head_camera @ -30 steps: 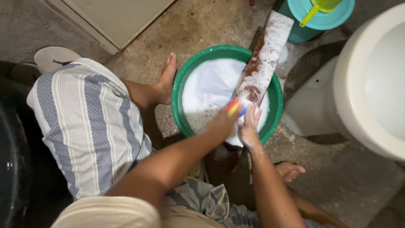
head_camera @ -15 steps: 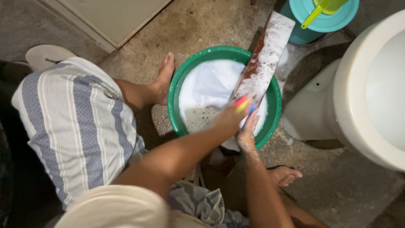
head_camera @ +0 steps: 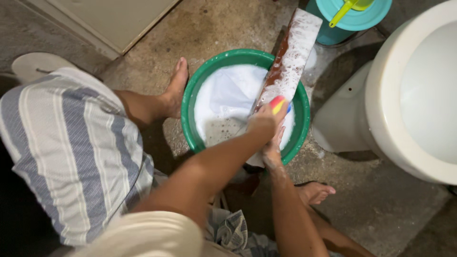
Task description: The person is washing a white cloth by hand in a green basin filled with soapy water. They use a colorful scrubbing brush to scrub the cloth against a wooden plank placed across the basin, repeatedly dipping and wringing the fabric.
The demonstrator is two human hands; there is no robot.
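The left hand [head_camera: 263, 124] keeps a closed grip on a red, yellow and blue brush [head_camera: 279, 104], pressing it to the soapy board [head_camera: 288, 62]. Just beneath that grip, the right hand [head_camera: 273, 147] pins white cloth [head_camera: 228, 97] against the board's lower end, fingers closed on it. The board leans across the green basin [head_camera: 195, 95] of suds, so runoff likely falls back in.

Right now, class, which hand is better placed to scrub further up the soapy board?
Left, probably. The left hand already grips the multicoloured brush against the wooden board leaning in the green basin. The right hand lies lower, on the white cloth.
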